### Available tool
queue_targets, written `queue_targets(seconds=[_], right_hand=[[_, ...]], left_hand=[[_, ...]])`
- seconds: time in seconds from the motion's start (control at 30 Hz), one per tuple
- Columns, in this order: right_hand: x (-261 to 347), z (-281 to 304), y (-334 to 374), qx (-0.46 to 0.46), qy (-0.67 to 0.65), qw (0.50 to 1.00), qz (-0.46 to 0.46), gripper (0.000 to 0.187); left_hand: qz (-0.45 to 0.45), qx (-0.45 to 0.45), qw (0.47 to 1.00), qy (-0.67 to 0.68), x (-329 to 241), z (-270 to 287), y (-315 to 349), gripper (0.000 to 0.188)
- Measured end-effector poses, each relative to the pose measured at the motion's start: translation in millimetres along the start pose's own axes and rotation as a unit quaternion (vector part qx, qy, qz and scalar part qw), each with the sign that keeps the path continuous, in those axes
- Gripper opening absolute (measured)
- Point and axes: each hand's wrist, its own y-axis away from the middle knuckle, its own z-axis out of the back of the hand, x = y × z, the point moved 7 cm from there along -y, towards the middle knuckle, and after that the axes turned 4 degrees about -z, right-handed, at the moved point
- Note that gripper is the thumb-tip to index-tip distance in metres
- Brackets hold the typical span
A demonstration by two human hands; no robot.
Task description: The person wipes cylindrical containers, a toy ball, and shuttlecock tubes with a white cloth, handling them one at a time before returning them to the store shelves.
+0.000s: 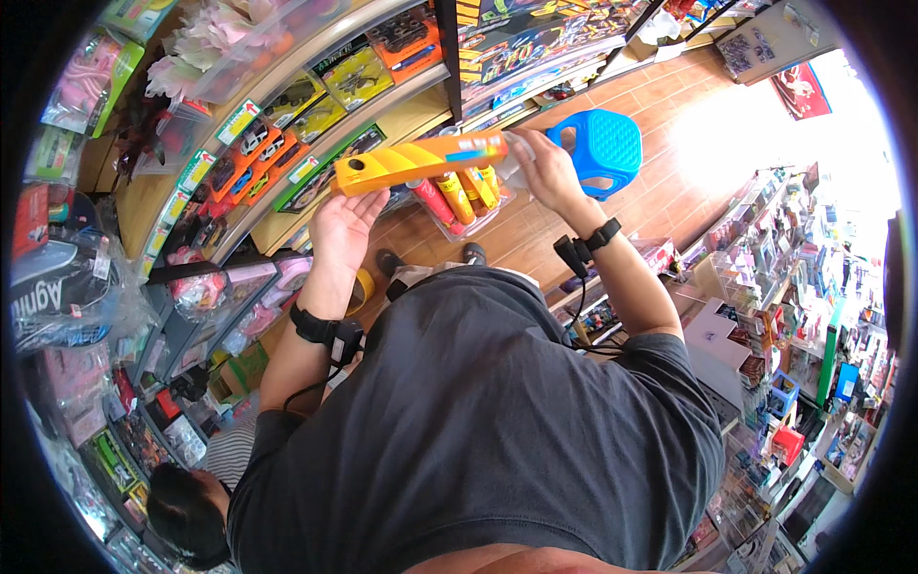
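Note:
A long yellow-orange cardboard box (411, 163) with a round dark hole near its left end is held up in front of me. My left hand (346, 228), palm up, supports its left end from below with the fingers against it. My right hand (547, 170) grips the other end, where some clear plastic (516, 165) shows by the fingers. Part of the right fingers is hidden. Beneath the box, a clear plastic bin (457, 232) contains several yellow and red tubes (457, 198).
A blue plastic stool (608, 148) stands on the wood-look floor (669, 105). Toy-filled shelves (382, 120) curve along the left and far side. Crowded goods and a silver laptop (715, 335) are at right. Another person (196, 512) is at lower left.

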Motion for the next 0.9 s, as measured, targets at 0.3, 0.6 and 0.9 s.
queue_targets(seconds=[0.3, 0.6, 0.9], right_hand=[[-5.5, -28.6, 7.5, 0.078, -0.567, 0.800, -0.180, 0.040], [5.2, -34.6, 22.1, 0.110, -0.571, 0.802, -0.133, 0.035], [-112.5, -6.3, -32.4, -0.032, 0.036, 0.998, -0.044, 0.044]], left_hand=[[-0.126, 0.140, 0.981, -0.038, -2.2, -12.9, 17.1, 0.031], [-0.103, 0.142, 0.976, -0.130, 5.3, -25.4, 32.3, 0.024], [-0.054, -0.023, 0.969, -0.238, 22.6, 54.0, 26.4, 0.037]])
